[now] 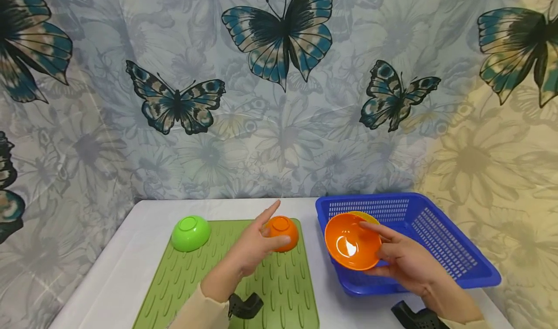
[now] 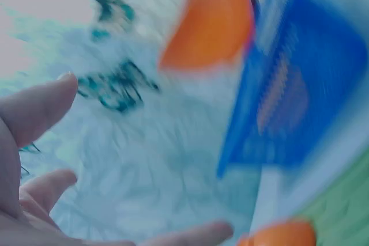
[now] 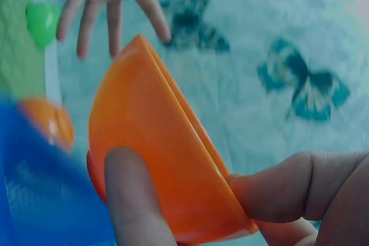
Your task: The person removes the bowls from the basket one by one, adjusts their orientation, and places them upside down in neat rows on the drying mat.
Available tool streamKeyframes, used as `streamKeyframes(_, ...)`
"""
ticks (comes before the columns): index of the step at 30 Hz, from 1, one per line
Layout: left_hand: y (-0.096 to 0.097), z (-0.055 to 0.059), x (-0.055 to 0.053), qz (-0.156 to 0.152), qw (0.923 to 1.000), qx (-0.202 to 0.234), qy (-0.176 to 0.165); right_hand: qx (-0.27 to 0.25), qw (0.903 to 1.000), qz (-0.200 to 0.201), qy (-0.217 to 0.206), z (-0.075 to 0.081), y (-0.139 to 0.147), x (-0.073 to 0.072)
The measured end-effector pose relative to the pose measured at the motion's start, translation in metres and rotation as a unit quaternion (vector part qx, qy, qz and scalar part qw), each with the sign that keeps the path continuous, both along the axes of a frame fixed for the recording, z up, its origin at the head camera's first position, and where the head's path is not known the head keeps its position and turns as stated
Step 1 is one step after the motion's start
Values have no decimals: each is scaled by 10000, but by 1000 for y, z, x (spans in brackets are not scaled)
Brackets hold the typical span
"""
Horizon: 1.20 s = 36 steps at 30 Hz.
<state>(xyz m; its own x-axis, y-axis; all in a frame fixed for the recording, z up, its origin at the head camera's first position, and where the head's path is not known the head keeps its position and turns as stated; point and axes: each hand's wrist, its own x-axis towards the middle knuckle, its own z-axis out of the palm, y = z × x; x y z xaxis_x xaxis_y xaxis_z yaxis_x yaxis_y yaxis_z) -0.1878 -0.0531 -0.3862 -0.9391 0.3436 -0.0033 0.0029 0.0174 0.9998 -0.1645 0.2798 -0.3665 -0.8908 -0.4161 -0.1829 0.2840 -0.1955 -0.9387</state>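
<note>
My right hand [image 1: 407, 256] pinches the rim of an orange bowl [image 1: 344, 239], tilted with its inside towards the head camera, above the left part of a blue basket [image 1: 418, 199]. In the right wrist view, fingers [image 3: 282, 191] lie on both sides of the bowl's wall. Part of a yellow bowl [image 1: 367, 216] shows behind it. My left hand [image 1: 253, 249], fingers spread and holding nothing, hovers over the green mat [image 1: 196, 280]. It partly covers a smaller orange bowl [image 1: 290, 229], upside down on the mat; whether they touch I cannot tell.
An upside-down green bowl [image 1: 190, 234] sits at the mat's far left corner. Mat and basket stand side by side on a white table [image 1: 104, 266]. Behind the table hangs a butterfly-patterned cloth [image 1: 287, 149].
</note>
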Motion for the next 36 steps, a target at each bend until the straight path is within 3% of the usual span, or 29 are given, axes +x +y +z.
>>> streamKeyframes(1, -2, 4, 7, -233, 9979, 553, -238, -48, 10000, 23, 12, 1, -8, 3)
streamKeyframes(3, -4, 8, 20, -698, 9852, 1418, -667, -96, 9998, 114, 98, 3, -22, 9)
streamKeyframes(7, -4, 11, 36, -1266, 9625, 2193, -973, -32, 9994, 233, 251, 4, -47, 18)
streamKeyframes(11, -3, 9, 46, -1475, 9523, 2457, -1049, -2, 9991, 303, 308, 4, -62, 24)
streamKeyframes(17, -6, 3, 50, -1413, 9495, 2562, -1134, -182, 9988, 352, 275, 1, -76, 31)
streamKeyframes(24, -12, -6, 50, -1594, 9442, 2674, -1076, -551, 9967, 501, 315, -2, -88, 37)
streamKeyframes(26, -13, -8, 50, -1559, 9458, 2666, -1007, -467, 9970, 470, 395, -1, -90, 37)
streamKeyframes(28, -16, -9, 50, -1410, 9515, 2571, -926, 11, 9968, 175, 776, 1, -91, 37)
streamKeyframes(30, -18, -9, 51, -1111, 9646, 2273, -740, 429, 9927, -161, 1115, 3, -89, 38)
streamKeyframes(32, -22, -7, 53, -755, 9823, 1684, -311, 481, 9908, -140, 1258, 4, -86, 39)
streamKeyframes(34, -26, -5, 55, -462, 9943, 928, 243, -198, 9924, 376, 1155, 2, -81, 37)
streamKeyframes(36, -29, -4, 57, -370, 9955, 413, 768, -1312, 9818, 1256, 560, -3, -77, 34)
